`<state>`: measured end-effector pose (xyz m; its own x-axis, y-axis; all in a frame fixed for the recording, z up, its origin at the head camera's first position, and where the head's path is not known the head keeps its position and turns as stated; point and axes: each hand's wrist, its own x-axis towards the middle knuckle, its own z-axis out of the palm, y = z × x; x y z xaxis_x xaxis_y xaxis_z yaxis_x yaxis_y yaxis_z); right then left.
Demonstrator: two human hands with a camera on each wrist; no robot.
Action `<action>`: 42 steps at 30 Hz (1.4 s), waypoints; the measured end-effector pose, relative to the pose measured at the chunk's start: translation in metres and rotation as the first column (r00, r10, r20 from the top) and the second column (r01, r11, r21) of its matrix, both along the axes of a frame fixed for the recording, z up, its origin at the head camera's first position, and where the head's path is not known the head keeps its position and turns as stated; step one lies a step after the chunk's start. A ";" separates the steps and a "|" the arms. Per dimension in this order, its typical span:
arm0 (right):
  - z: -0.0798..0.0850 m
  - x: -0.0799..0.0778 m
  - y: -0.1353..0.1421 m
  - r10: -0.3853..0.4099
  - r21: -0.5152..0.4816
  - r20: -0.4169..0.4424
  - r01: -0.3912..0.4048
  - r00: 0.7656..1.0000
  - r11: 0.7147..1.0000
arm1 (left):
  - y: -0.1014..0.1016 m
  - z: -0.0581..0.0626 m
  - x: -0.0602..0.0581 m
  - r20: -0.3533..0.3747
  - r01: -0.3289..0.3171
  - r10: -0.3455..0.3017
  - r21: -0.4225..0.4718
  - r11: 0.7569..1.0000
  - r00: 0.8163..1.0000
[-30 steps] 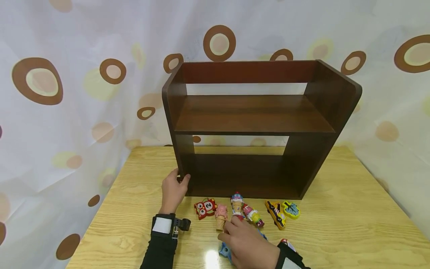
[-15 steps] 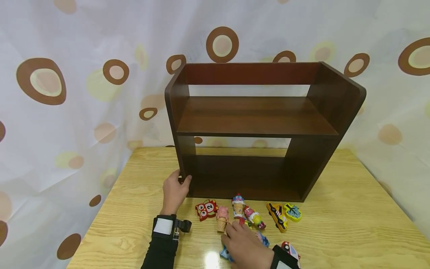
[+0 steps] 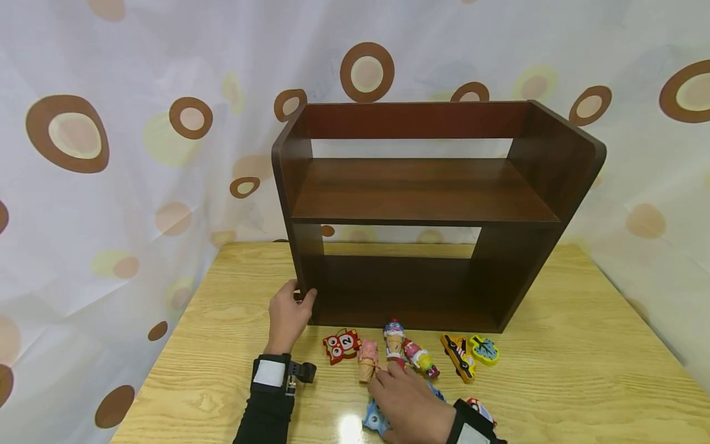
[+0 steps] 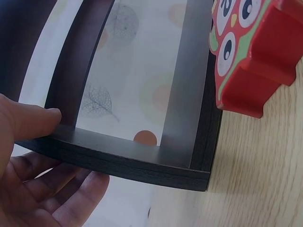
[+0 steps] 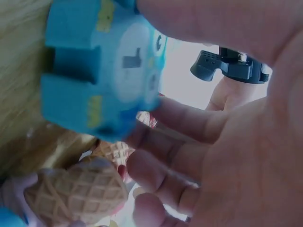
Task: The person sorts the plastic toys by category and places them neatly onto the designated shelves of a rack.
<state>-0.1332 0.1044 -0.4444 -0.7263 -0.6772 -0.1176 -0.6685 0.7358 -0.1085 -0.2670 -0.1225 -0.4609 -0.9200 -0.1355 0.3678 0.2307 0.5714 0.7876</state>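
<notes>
My left hand (image 3: 288, 317) grips the lower left side panel of a dark brown wooden shelf (image 3: 426, 188), thumb inside and fingers outside. In the right wrist view a blue animal toy (image 5: 125, 71) marked 1 sits between the thumb and fingers of my right hand (image 3: 413, 404), which pinches it low over the table. Just beyond those fingers lie a pink ice cream toy (image 3: 367, 364), an upright-pointing ice cream toy (image 3: 394, 339) and a pink-and-yellow ice cream toy (image 3: 423, 359). A red owl toy (image 3: 341, 346) marked 2 lies nearer my left hand.
A yellow truck toy (image 3: 459, 357) and a yellow-edged tree toy (image 3: 485, 349) lie right of the ice creams. Beside my right wrist is a red-and-white car toy (image 3: 481, 410). Another blue piece (image 3: 437, 391) shows behind my hand. A patterned curtain (image 3: 133, 203) surrounds the wooden table (image 3: 599, 364).
My right hand shifts slightly among the toys, and more of the blue animal toy shows now than half a second ago. The left hand keeps its grip on the shelf.
</notes>
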 end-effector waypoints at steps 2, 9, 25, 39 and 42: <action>0.001 -0.002 -0.003 -0.025 -0.028 0.100 0.028 0.995 0.999 | 0.000 0.000 0.000 0.000 0.002 -0.002 0.000 1.000 1.000; 0.003 -0.008 -0.009 -0.002 -0.147 0.299 0.048 0.954 0.988 | -0.001 0.000 -0.001 -0.008 0.002 -0.001 0.004 1.000 1.000; 0.058 -0.086 -0.007 0.024 -0.484 0.100 0.028 0.995 0.875 | -0.003 -0.001 0.002 -0.006 0.002 -0.002 0.014 1.000 1.000; 0.044 -0.139 -0.038 -0.265 -0.632 0.001 0.206 0.964 0.747 | -0.006 0.000 0.002 0.016 0.063 -0.063 0.015 0.998 0.998; 0.037 -0.146 -0.044 -0.294 -0.637 -0.010 0.221 0.956 0.738 | -0.008 0.000 0.002 0.023 0.083 -0.083 0.013 0.996 0.996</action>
